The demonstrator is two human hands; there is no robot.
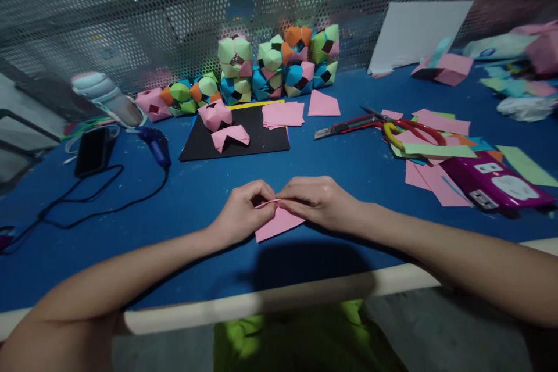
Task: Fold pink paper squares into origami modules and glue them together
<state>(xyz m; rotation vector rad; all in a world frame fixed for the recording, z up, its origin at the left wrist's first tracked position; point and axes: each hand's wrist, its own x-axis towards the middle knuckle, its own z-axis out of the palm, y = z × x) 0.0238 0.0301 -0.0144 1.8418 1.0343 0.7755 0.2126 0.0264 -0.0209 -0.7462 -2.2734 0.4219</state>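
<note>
A small pink sheet of paper (279, 224) lies near the front of the blue table, its far edge lifted and partly folded. My left hand (246, 209) pinches that edge between thumb and fingers. From the other side my right hand (320, 200) grips the same edge, its fingertips meeting those of the left. The fingers hide part of the fold. Beyond my hands, a black sheet (257, 142) carries a folded pink piece (231, 136), a pink paper ball (215, 115) and a stack of pink sheets (283, 114).
Several colored paper balls (235, 58) stand stacked along the perforated metal panel (174, 29). To the right lie a cutter knife (346, 126), scissors (418, 129), loose paper and a purple power strip (497, 183). On the left are a bottle (107, 99), phone (93, 151) and blue glue gun (157, 145).
</note>
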